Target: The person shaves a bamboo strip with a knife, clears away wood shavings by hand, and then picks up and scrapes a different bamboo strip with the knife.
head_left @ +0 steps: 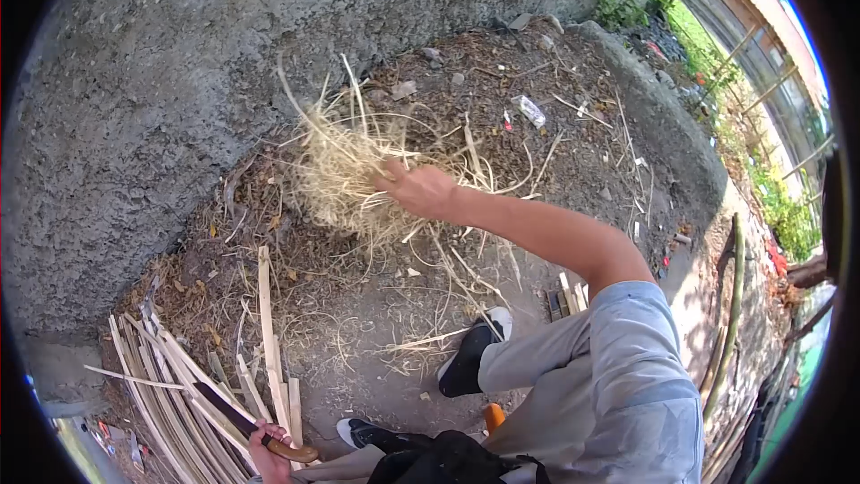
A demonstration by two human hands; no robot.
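Note:
My right hand (421, 190) reaches out from the right with its fingers closed in a tangled heap of pale, curly bamboo or wood shavings (336, 175). Some long strips stick out of this heap on several sides. Low at the left, my left hand (269, 455) is wrapped round a long knife (228, 410) near where its dark blade meets the brown wooden handle. The blade points up and to the left, across a bundle of long split strips (166, 376) lying on the ground.
A rough grey wall (152, 116) rises behind the shavings. Upright flat slats (269, 332) stand beside the bundle. Loose shavings and a clear plastic wrapper (529, 111) lie on the dirt. My dark shoes (466, 363) are below, with a long stick (730, 314) at the right.

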